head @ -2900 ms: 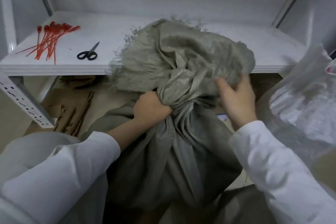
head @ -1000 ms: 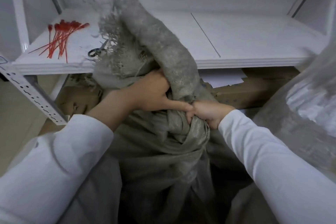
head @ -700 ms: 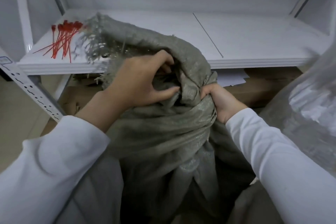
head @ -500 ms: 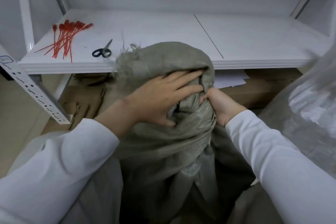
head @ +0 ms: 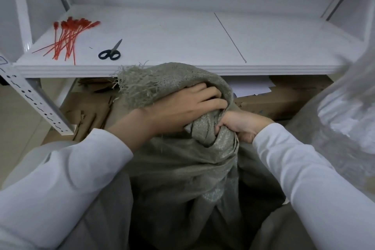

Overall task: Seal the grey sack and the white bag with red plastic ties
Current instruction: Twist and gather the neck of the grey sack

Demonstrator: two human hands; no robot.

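**Grey sack held at the neck by both hands**

The grey sack is seen at the centre and down toward 6 o'clock, its frayed top folded over. The folded top is covered by the left hand, whose fingers are curled over the bunched cloth and dug into the fold. The twisted neck just at 3 o'clock of that hand is clenched in the right hand. The two hands are nearly touching. On the white shelf at 12 o'clock, a bundle of red ties is laid at 10 o'clock, with black-handled scissors beside it at 11 o'clock. The white bag is seen at 3 o'clock, blurred. Cardboard boxes are stored under the shelf.
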